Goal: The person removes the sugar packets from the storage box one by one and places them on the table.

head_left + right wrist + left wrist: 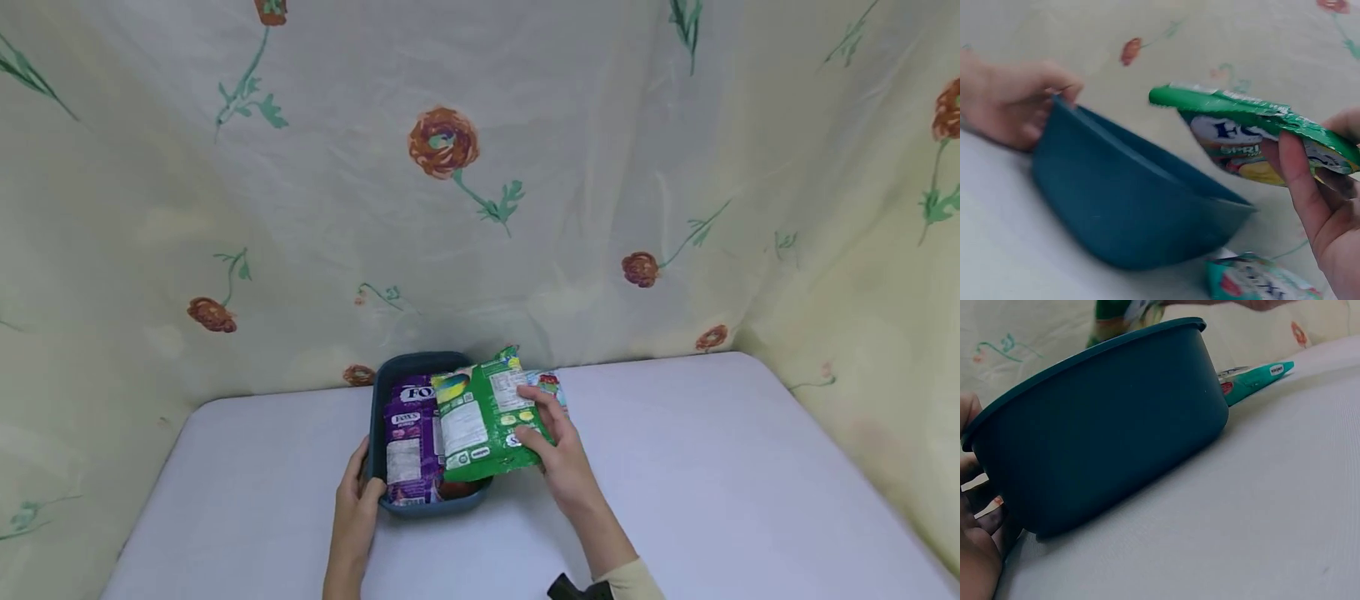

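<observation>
A dark blue-green plastic tub (381, 392) stands on the table with purple Fox's candy packets (405, 458) inside. My left hand (356, 500) grips its left side, thumb at the rim and fingers against the outer wall, as the left wrist view also shows. My right hand (558, 454) holds a green Fox's candy packet (480, 425) by its right side, the thumb on one face. The packet hangs tilted over the tub's right part and hides some of what lies within. In the right wrist view the packet's colourful printed side (1229, 144) faces the camera.
Another candy packet (1260, 278), teal and printed, lies on the table just right of the tub, partly hidden in the head view. The table (712, 467) has a white cover. Behind it hangs a pale curtain (570, 167) with orange flowers.
</observation>
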`<state>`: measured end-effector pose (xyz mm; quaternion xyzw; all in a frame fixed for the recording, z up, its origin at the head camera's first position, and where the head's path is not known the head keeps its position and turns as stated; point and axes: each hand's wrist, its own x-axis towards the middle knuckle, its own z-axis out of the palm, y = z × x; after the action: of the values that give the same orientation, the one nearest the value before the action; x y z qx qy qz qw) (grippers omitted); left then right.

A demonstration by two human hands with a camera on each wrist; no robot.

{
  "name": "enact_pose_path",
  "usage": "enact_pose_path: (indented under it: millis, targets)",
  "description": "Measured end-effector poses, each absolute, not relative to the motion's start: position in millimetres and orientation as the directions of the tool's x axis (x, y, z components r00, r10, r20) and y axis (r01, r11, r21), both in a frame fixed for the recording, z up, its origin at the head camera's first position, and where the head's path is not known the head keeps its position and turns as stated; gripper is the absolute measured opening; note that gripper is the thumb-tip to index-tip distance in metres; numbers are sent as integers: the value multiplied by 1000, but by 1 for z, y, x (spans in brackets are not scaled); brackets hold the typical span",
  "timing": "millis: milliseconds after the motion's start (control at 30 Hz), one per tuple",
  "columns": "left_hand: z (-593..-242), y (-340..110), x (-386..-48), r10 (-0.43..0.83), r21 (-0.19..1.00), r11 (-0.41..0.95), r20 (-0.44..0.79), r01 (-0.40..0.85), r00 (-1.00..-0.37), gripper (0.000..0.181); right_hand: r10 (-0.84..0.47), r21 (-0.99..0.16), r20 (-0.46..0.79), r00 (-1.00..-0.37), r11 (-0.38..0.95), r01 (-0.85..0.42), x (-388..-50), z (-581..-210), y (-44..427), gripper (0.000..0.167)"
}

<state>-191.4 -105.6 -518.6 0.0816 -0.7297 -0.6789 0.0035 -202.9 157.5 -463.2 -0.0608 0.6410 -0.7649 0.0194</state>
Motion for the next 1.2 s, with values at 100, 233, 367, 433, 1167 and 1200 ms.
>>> enact_pose_path:
  millis: [100, 233, 367, 433, 1167, 1200]
  targets:
    - [-518, -110, -190, -129, 992, 70, -96, -106, -987, 67, -91, -977, 95, -991, -199, -76, -204, -461, 169, 50]
    - [-517, -109, -189, -118, 994, 64, -86, -94, -989, 66, -47, -978, 125, -991, -175, -115, -205, -457, 183, 49]
    - [-519, -106, -187, -135, 993, 61, -94, -103, -986, 66, -49, -980, 131, -990, -154, -122, -203, -453, 195, 48]
    - [-519, -106, -187, -142, 993, 59, -89, -98, -986, 66, -63, -981, 143, -988, -144, -133, -204, -451, 200, 49]
    - [-521, -104, -186, -143, 995, 48, -81, -88, -986, 66, 39, -972, 176, -984, -148, -180, -203, -459, 248, 49]
    - [-521, -104, -186, -144, 995, 48, -82, -90, -986, 65, 40, -973, 177, -983, -147, -181, -203, -460, 249, 50]
